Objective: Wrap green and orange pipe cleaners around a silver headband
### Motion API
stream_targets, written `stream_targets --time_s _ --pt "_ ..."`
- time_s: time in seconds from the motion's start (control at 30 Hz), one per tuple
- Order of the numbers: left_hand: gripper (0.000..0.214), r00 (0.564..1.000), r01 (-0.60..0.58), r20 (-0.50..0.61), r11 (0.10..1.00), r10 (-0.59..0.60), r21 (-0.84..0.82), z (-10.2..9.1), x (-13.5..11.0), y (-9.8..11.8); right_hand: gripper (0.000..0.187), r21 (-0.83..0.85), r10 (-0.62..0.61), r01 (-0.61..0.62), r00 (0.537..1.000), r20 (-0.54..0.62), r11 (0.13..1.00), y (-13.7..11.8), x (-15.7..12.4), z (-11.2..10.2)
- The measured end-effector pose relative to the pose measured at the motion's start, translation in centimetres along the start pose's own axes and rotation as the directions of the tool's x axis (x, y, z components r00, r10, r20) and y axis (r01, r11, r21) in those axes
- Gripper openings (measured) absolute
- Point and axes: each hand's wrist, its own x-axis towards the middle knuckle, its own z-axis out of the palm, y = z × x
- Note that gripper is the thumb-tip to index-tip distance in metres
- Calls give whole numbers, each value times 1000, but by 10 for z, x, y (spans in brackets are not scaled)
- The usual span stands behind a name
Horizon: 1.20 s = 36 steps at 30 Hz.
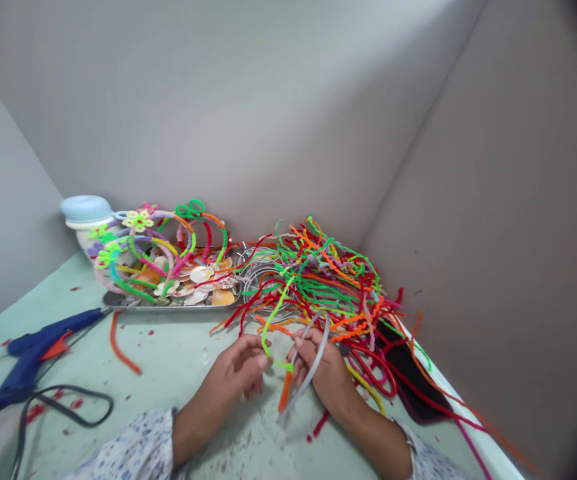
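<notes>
Headband (317,361) pinched in your right hand (333,381): orange wrap (285,392) on one end, most bare grey; your left hand (235,373) pinches green pipe cleaner (274,313).

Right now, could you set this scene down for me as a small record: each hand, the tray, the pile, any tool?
Left hand: pinching a bright green fuzzy strip
Right hand: holding a thin grey band, an orange piece near its lower end
Tray: metal, holding shells, with colourful flowered hoops above them
Pile: tangled fuzzy strips, mostly green, red and orange
Tool: blue glue gun, lying on the pale green table
</notes>
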Motion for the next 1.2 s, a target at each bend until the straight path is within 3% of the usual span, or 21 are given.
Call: stream_targets --time_s 0.1,0.23,0.43,0.67,0.87,1.0,1.2 --pt "26 998 -20 59 986 10 164 3 -1 -5 29 -5 -32 32 999 -5 999 4 -1 -1" --pt "25 999 0 39 963 -11 270 7 -1 -7 28 -42 -118 118 993 -11 992 7 -6 1" --pt "23 998 49 33 978 -57 202 13 -1 2 26 -194 -208 206 978 7 959 12 -14 5" --pt "21 999 50 4 992 -50 113 14 0 5 22 -222 -182 201 978 105 954 5 -19 8" --pt "19 998 56 -38 995 -53 83 14 -2 6 25 -306 -247 272 962 118 913 4 -16 8" --pt "19 999 51 -20 997 -50 60 13 -2 3 27 -327 -199 232 971 133 916 3 -16 7" --pt "22 1000 8 -22 996 -6 92 9 0 -1 24 -221 -126 168 974 190 961 1 -16 7"
